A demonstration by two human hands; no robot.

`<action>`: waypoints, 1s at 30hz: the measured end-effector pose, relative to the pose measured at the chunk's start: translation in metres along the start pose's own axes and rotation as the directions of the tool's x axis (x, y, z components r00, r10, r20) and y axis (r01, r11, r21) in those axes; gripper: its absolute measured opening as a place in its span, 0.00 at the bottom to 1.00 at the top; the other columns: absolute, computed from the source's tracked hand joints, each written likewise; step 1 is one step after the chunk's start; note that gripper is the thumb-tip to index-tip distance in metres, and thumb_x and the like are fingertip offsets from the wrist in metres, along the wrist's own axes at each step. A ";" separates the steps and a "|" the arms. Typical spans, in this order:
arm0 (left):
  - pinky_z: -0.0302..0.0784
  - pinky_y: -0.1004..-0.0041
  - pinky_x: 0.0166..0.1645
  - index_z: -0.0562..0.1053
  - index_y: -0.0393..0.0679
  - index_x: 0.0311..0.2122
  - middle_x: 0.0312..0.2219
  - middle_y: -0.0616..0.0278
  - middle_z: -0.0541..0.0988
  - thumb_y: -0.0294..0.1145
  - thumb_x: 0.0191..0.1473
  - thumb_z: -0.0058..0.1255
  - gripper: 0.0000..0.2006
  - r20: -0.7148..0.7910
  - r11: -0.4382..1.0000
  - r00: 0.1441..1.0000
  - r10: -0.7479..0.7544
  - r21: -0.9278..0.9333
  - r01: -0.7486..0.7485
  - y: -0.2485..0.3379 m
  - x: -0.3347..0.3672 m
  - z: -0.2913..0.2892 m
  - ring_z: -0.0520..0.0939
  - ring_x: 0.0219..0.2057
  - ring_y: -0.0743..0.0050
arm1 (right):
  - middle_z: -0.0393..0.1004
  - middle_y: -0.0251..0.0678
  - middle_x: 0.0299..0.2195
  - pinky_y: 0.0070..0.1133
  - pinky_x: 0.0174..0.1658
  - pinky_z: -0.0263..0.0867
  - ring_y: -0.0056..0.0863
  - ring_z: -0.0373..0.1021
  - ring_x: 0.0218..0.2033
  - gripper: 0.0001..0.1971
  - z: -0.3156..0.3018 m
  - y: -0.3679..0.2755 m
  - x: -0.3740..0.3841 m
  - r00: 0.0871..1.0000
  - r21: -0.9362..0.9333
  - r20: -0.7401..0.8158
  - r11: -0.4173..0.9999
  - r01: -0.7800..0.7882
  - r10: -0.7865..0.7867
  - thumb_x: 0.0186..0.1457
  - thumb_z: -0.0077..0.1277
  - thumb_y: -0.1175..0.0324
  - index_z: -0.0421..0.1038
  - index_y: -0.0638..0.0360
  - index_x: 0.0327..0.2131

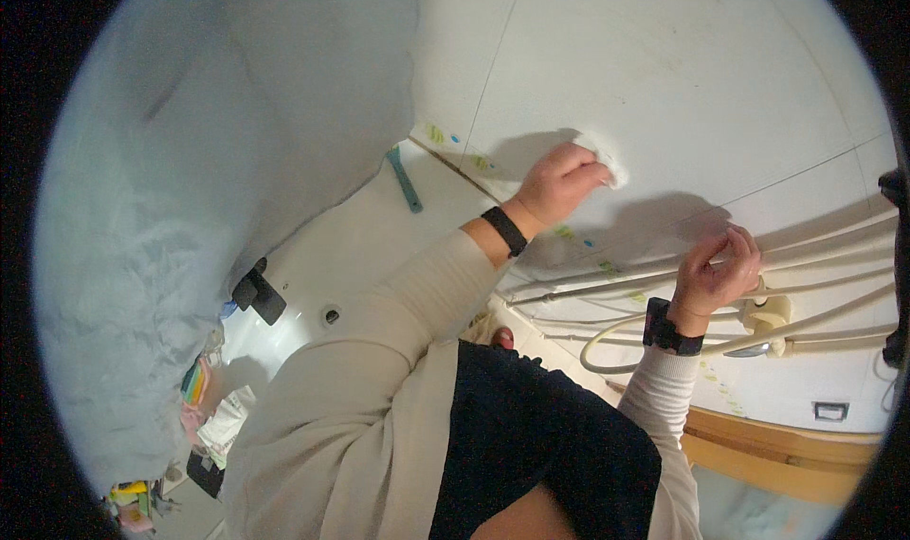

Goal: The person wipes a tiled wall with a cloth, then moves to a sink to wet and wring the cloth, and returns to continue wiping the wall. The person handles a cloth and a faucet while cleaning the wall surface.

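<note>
White wadded tissue or cloth (pixel 599 161) is pinched in my left hand (pixel 561 184) and pressed against the white tiled wall (pixel 664 85). A black band circles that wrist. Lower and to the right, my right hand (pixel 718 273) is raised in front of the wall beside the beige pipes (pixel 645 282). Its fingers are loosely curled together, and no object shows in them. The right wrist carries a black watch-like device. A teal-handled tool (pixel 405 180) lies in the white tub or basin (pixel 370 222), left of my left forearm.
A grey-white curtain (pixel 218 113) hangs along the left. The basin has a drain (pixel 331 314) and a dark fitting (pixel 261 292). A cream valve with a hose (pixel 766 314) sits below my right hand. Colourful sponges (pixel 195 381) and a white packet (pixel 227 421) lie at lower left.
</note>
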State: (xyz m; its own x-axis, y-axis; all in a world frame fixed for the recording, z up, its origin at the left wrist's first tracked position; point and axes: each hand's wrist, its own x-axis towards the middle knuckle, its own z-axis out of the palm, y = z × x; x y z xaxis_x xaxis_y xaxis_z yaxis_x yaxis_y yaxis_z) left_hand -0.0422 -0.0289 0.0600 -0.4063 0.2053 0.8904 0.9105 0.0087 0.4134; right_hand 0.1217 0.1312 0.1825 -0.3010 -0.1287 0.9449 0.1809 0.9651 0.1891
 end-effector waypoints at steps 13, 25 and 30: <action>0.74 0.68 0.39 0.76 0.44 0.29 0.30 0.62 0.77 0.26 0.50 0.55 0.01 -0.047 1.000 0.999 -0.007 0.003 0.008 0.009 -0.001 -0.004 0.77 0.33 0.63 | 0.75 0.42 0.35 0.30 0.39 0.65 0.40 0.71 0.34 0.09 -0.003 -0.010 0.012 0.998 0.161 0.010 0.985 -0.059 0.058 0.46 0.50 0.79 0.70 0.61 0.34; 0.75 0.68 0.36 0.77 0.44 0.29 0.28 0.62 0.77 0.22 0.46 0.55 0.04 -0.089 0.917 0.973 -0.215 -0.362 0.170 0.003 0.000 0.007 0.77 0.30 0.63 | 0.74 0.40 0.36 0.30 0.42 0.63 0.37 0.70 0.37 0.09 -0.006 -0.017 0.014 0.990 0.173 0.088 0.977 -0.125 0.111 0.47 0.49 0.78 0.70 0.61 0.35; 0.74 0.67 0.36 0.76 0.44 0.28 0.28 0.61 0.77 0.24 0.49 0.55 0.01 -0.437 0.977 0.900 -0.011 0.185 0.102 -0.043 0.006 -0.034 0.77 0.30 0.62 | 0.75 0.39 0.36 0.28 0.41 0.61 0.36 0.70 0.36 0.10 -0.010 -0.021 0.021 0.990 0.120 0.105 0.987 -0.108 0.095 0.46 0.49 0.79 0.70 0.60 0.35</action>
State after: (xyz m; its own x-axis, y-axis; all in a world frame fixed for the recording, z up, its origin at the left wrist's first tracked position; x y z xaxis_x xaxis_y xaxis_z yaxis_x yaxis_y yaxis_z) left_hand -0.0863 -0.0616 0.0542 -0.4094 -0.2426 0.8795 0.8627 0.2109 0.4597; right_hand 0.1208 0.1063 0.2016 -0.3794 -0.0116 0.9252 0.0984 0.9937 0.0528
